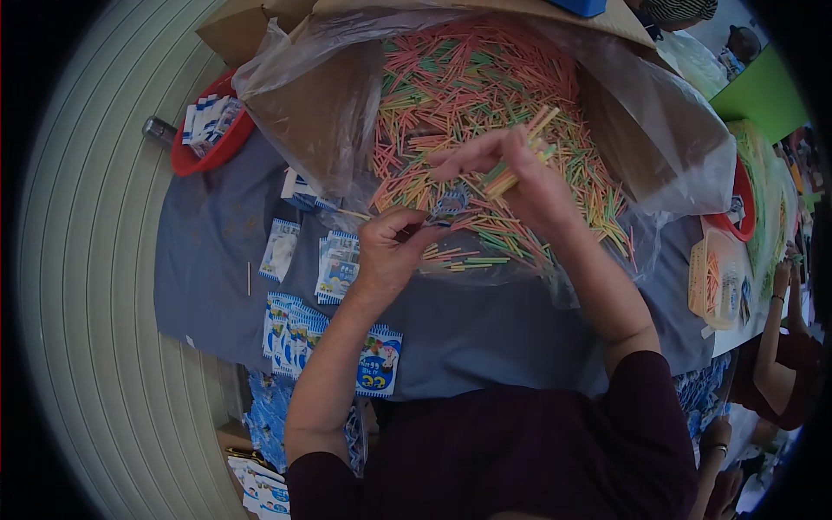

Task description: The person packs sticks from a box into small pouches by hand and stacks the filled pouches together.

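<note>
My left hand [392, 251] is closed in a pinch on the edge of a small blue-and-white packet [451, 203], partly hidden by the fingers. My right hand [536, 178], just right of and above it, holds a bundle of thin coloured sticks [503, 178], yellow, green and pink, against the palm. Its fingers point left, over the packet. Beneath both hands spreads a large heap of the same sticks [485, 78], lying on clear plastic lining [316, 113] in an opened cardboard box [230, 30].
Blue-and-white packets [295, 334] lie fanned on the grey cloth [217, 234], left of my forearm. A red basket [212, 156] with packets stands at far left beside a dark bottle [159, 131]. At right are a clear tub [709, 286], a red container [744, 204] and other people's arms [774, 338].
</note>
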`<state>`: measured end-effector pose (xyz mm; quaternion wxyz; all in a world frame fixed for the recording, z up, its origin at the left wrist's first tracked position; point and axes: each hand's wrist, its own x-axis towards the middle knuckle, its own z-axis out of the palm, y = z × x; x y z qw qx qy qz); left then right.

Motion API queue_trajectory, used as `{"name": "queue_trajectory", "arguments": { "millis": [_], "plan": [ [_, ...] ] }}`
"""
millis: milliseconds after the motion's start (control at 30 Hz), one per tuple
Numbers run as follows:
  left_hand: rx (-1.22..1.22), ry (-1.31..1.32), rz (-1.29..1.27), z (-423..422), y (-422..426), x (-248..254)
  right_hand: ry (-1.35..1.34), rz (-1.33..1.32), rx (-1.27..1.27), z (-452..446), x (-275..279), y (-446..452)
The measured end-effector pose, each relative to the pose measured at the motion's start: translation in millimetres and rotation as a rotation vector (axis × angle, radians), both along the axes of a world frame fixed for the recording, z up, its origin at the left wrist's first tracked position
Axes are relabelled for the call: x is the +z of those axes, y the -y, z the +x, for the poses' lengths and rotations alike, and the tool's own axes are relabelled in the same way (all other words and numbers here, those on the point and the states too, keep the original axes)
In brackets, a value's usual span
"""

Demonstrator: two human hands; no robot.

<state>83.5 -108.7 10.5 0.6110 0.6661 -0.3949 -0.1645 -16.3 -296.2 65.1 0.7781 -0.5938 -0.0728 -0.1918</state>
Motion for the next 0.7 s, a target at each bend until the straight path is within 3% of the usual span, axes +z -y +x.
{"name": "queue_trajectory", "arguments": {
  "millis": [33,67,167,367,667,700],
  "plan": [
    [-0.03,-0.037,-0.014,-1,3,1,0.027,-0.064,0.048,3,6,-6],
    [-0.034,-0.035,-0.018,-3,6,3,-0.017,-0.299,-0.002,4,16,-10],
    [-0.046,-0.205,-0.084,-8,9,9,-0.043,-0.456,0.084,13,13,-5],
    [-0.087,-0.241,-0.095,-3,6,8,-0.018,-0.344,0.14,13,-10,-3],
    [-0.233,0.135,-0.153,2,30,23,-0.157,-0.469,0.11,13,15,5],
    [-0.241,-0.098,-0.188,1,36,19,-0.157,-0.488,0.067,15,16,6]
  ]
}}
